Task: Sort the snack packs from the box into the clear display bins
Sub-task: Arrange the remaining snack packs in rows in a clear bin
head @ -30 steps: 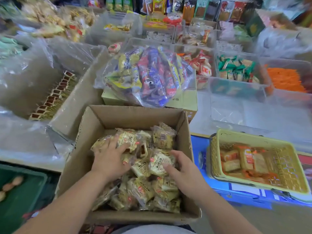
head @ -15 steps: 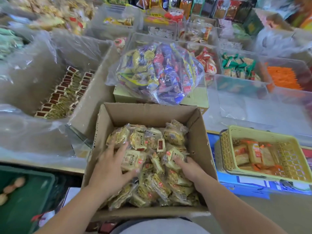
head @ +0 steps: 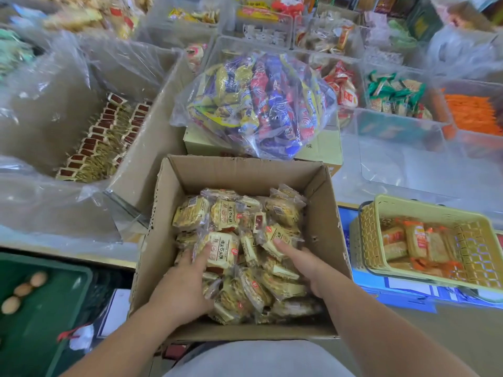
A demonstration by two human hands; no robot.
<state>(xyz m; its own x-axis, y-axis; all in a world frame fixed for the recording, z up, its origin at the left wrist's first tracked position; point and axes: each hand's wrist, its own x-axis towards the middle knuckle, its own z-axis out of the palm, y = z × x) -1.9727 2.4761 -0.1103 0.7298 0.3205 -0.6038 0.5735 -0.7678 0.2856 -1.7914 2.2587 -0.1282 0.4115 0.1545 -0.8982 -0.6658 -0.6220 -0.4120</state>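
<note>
Head view: the left hand's [head: 182,287] thumb lay on top of 1 pack [head: 224,251], and its fingers [head: 187,261] reached under that pack's clear edge, pinching it. The right hand [head: 310,268] had 1 finger straight on the packs [head: 231,221]. Its other fingers were sunk among them, so whether they grasped anything could not be told. Both hands were inside the box [head: 239,172], where all the yellow packs lay heaped. Just behind the box a clear bag [head: 258,104] of mixed snacks sat on a flat carton [head: 324,151]. Clear bins [head: 402,126] stood behind and to the right, holding other snacks. A yellow basket [head: 424,210] sat right of the box, and a green crate [head: 40,308] with eggs [head: 23,289] sat to the left.
</note>
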